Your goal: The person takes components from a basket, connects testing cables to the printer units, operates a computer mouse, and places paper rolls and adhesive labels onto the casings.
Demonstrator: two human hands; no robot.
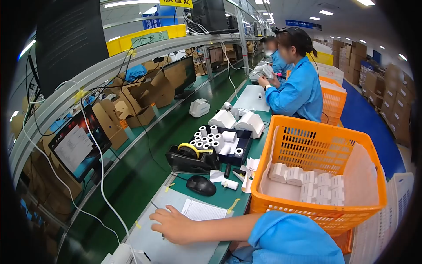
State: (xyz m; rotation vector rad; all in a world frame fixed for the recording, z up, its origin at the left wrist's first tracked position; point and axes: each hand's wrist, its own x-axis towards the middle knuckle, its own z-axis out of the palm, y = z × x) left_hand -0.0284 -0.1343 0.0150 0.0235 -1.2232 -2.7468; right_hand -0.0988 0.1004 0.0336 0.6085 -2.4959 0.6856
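Observation:
My right hand (pixel 178 225) reaches in from the lower right, below a blue sleeve. It rests over the grey mat on the bench, beside a printed sheet (pixel 203 210). Its fingers are curled, and a small dark bit shows under them; what they hold is hidden. My left hand is not in view. A white device (pixel 125 255) is partly visible at the bottom edge, near the mat. A black computer mouse (pixel 201 185) lies just beyond the sheet.
A black tape dispenser (pixel 193 158) and a dark tray of white paper rolls (pixel 210 140) stand farther along. White printer-like devices (pixel 249 123) sit behind. An orange crate (pixel 316 215) holds white units (pixel 323 187). A co-worker (pixel 299 88) handles a white device. Cables hang at left.

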